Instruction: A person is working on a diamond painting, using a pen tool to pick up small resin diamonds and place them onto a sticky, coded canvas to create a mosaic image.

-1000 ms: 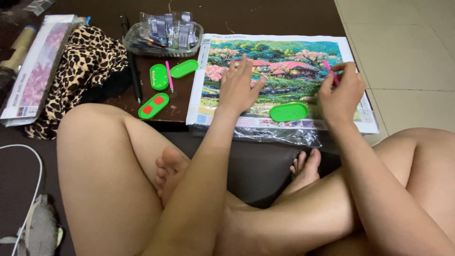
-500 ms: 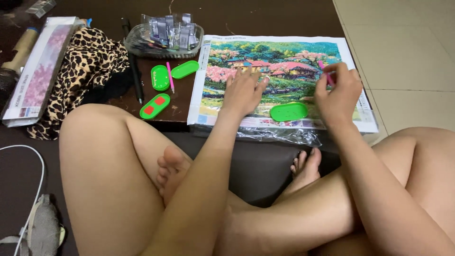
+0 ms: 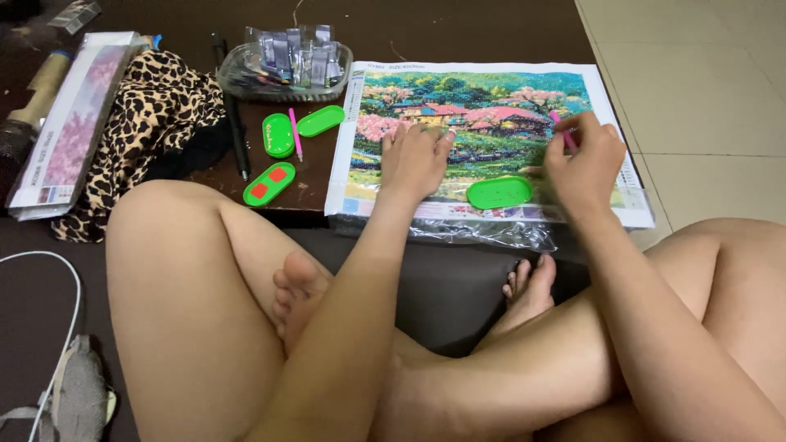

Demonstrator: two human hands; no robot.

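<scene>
Pinching the slim pink plastic pen (image 3: 562,131) in my right hand (image 3: 583,168), tip tilted toward frame left over the colourful landscape canvas (image 3: 491,106), my left hand (image 3: 416,160) lies flat, holding nothing.

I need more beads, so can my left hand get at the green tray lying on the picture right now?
Probably yes: the left hand rests flat on the canvas, the green tray lies just beside it, nothing between.

It looked like a room in a home, set up for a hobby on the floor. A person sat cross-legged and barefoot on a dark mat (image 3: 458,286) beside pale floor tiles (image 3: 696,74). A colourful landscape craft canvas (image 3: 483,106), green trays (image 3: 277,133) and a leopard-print cloth (image 3: 147,106) lay about.
</scene>
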